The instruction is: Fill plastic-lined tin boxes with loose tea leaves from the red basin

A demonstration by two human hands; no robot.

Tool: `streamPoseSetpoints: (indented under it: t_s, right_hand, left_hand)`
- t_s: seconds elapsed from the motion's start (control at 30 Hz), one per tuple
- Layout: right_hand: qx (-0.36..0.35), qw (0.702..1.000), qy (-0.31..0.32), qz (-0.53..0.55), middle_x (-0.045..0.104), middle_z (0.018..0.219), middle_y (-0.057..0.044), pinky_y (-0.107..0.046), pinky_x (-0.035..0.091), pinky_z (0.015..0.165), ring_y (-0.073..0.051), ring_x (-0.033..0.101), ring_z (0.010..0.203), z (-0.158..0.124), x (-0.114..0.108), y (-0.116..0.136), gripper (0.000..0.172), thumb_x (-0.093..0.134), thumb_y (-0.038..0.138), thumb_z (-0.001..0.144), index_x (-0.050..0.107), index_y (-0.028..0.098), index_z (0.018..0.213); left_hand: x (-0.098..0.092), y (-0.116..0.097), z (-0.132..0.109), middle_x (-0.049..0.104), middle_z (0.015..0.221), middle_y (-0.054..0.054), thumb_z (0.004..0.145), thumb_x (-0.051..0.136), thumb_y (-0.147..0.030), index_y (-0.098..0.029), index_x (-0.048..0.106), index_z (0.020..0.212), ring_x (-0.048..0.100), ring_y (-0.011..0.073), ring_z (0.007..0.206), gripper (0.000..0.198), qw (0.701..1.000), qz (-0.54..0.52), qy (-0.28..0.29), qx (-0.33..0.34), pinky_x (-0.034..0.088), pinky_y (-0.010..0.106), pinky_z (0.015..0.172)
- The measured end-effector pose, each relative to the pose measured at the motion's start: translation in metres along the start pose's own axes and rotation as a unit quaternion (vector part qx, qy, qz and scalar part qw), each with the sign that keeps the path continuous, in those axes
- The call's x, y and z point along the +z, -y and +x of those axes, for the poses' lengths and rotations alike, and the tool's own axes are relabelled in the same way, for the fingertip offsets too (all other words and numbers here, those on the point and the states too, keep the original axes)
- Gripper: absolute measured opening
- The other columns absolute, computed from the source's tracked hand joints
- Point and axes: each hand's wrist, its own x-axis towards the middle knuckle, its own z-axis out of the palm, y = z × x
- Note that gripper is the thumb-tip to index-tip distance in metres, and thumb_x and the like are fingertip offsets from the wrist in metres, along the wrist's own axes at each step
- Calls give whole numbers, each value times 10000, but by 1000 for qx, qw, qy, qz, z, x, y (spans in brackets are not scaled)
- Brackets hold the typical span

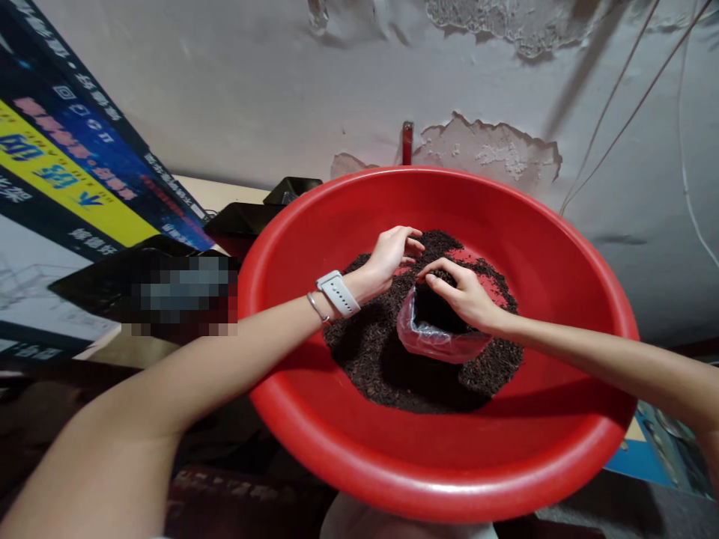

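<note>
The right hand (463, 298) lies across the open mouth of a clear plastic bag (441, 348), thumb and fingers near one edge; whether they pinch the rim or only rest there, I cannot tell. The left hand (387, 258) is just beside that grip, fingers apart and loosely curled, seemingly with nothing in them. The bag sits directly beneath the right hand, mouth up, with dark soil inside; the hand over it probably helps keep the soft plastic upright and the mouth spread. More loose soil (365, 367) lies around the bag and under the left hand, perhaps also propping the bag's sides. Around both hands rises the wall of a wide red tub (449, 483), its high sides likely there to catch stray crumbs. Both forearms reach in over its rim, the left one wearing a watch (338, 293) and a bracelet (317, 308). Farther out, left of the hands and outside the tub, are black trays (247, 218) and a large printed box (61, 157). Beyond the grip stands a peeling wall (252, 90), with thin cords (623, 127) hanging to the right.
</note>
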Motion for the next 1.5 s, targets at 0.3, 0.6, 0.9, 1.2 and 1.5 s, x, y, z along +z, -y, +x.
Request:
streamPoseSetpoints:
  t_s: [0.3, 0.6, 0.9, 1.2, 1.5]
  right_hand:
    - [8, 997, 55, -58, 673, 1075, -27, -346, 421, 961, -180, 600, 1048, -18, -38, -13, 204, 510, 297, 866, 623, 196, 1002]
    - [-31, 983, 143, -111, 589, 1299, -51, -413, 383, 1078, -198, 503, 1261, -28, -44, -14, 276, 488, 229, 876, 629, 219, 1113]
    - [-81, 976, 132, -154, 498, 1390, -84, -464, 356, 1103, -219, 413, 1332, -29, -23, -20, 305, 478, 205, 900, 616, 215, 1172]
    - [-139, 968, 103, -184, 621, 1232, -104, -374, 458, 1011, -184, 557, 1196, -8, -33, -17, 293, 407, 250, 933, 602, 181, 1140]
    - [-121, 973, 134, -145, 630, 1209, -86, -383, 445, 1008, -175, 583, 1142, 11, -18, -29, 344, 334, 303, 959, 541, 184, 1207]
  left_hand:
    - [2, 4, 2, 605, 661, 24, 793, 473, -176, -141, 602, 796, 551, 119, 627, 133, 1000, 10, 4, -11, 406, 242, 620]
    - [4, 4, 1, 598, 629, 20, 816, 450, -163, -146, 584, 778, 550, 117, 616, 141, 1000, 12, 5, -18, 406, 237, 628]
    - [1, 8, 4, 603, 654, 31, 801, 463, -201, -153, 585, 779, 555, 130, 634, 133, 1000, 22, 11, 4, 413, 247, 626]
    - [2, 9, 4, 599, 633, 20, 808, 459, -200, -151, 583, 784, 550, 123, 602, 136, 999, 27, 8, -15, 404, 237, 594]
    - [1, 8, 4, 585, 624, 11, 802, 460, -197, -151, 571, 782, 540, 118, 578, 122, 1000, 20, 5, -14, 410, 231, 565]
